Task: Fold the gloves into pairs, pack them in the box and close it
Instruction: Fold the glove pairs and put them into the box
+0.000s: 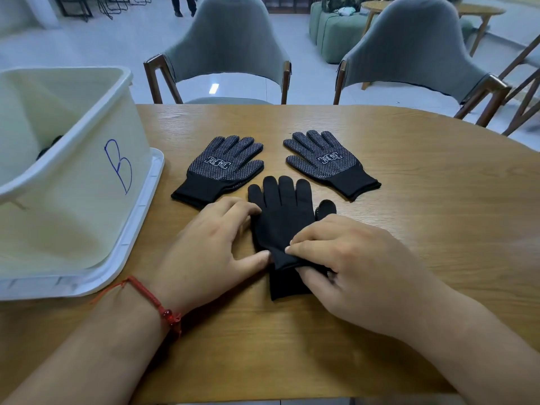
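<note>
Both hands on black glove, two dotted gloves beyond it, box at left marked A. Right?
No: head view shows the box marked B, not A. Left hand and right hand are on the black glove, left dotted glove and right dotted glove beyond it.

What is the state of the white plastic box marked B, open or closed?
Open: the white plastic box has no cover on top; its inside shows.

Left grip (210, 244) palm-down, thumb out; right grip (350, 258) pinching glove (280, 217).

A wooden table (409, 171) lay under the fingers (245, 210); beyond them stood two grey chairs (225, 45); farther off, green sofas (336, 33), pale floor (87, 42).
</note>
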A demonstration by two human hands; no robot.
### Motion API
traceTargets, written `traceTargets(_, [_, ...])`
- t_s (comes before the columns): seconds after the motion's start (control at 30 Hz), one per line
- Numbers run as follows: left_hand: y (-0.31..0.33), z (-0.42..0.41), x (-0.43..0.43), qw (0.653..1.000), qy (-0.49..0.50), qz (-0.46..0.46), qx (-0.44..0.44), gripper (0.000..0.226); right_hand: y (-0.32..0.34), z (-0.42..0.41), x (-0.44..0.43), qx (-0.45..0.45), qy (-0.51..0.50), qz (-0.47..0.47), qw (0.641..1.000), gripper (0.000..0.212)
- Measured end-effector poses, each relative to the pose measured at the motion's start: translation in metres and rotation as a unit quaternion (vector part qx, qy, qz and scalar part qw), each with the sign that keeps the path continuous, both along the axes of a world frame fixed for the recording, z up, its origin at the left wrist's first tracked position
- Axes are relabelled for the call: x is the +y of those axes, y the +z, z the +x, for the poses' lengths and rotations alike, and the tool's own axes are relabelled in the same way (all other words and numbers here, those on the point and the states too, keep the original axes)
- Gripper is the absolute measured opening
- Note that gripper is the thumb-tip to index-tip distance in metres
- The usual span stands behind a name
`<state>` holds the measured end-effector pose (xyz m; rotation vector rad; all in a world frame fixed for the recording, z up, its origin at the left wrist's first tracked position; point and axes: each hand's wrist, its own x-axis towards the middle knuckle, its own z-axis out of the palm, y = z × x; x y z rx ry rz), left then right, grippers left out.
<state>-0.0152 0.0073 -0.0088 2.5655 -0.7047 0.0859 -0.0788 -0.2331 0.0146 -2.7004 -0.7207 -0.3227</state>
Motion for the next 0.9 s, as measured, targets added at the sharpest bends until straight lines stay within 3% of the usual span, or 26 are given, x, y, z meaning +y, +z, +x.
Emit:
traceTargets(0.33, [0.0,0.0,0.001,1.0,-0.014,-0.014,-0.01,0.072,0.002,0.003,-0.007,0.059,0.022,-0.008,0.998,0.036])
traceTargets(0.47, [0.014,-0.002,0.004,0.993,-0.102,-0.011,-0.062,0.044,0.014,0.0,-0.016,0.05,0.031,-0.056,0.997,0.052])
traceTargets(0.53, [0.016,-0.003,0.003,0.985,-0.155,0.001,-0.075,0.027,0.016,0.001,-0.017,0.034,0.011,-0.036,0.999,0.054])
traceTargets(0.67, [0.014,-0.004,0.003,0.986,-0.164,-0.011,-0.036,0.021,0.004,0.015,-0.02,-0.011,-0.112,0.066,0.991,0.029])
traceTargets(0.77, [0.014,-0.005,0.005,0.987,-0.154,-0.02,-0.034,0.018,-0.006,0.022,-0.029,0.014,-0.172,0.033,0.984,0.024])
traceTargets(0.9, [0.019,-0.005,0.006,0.988,-0.153,-0.015,-0.022,0.017,-0.01,0.023,-0.029,0.08,-0.17,-0.014,0.982,0.041])
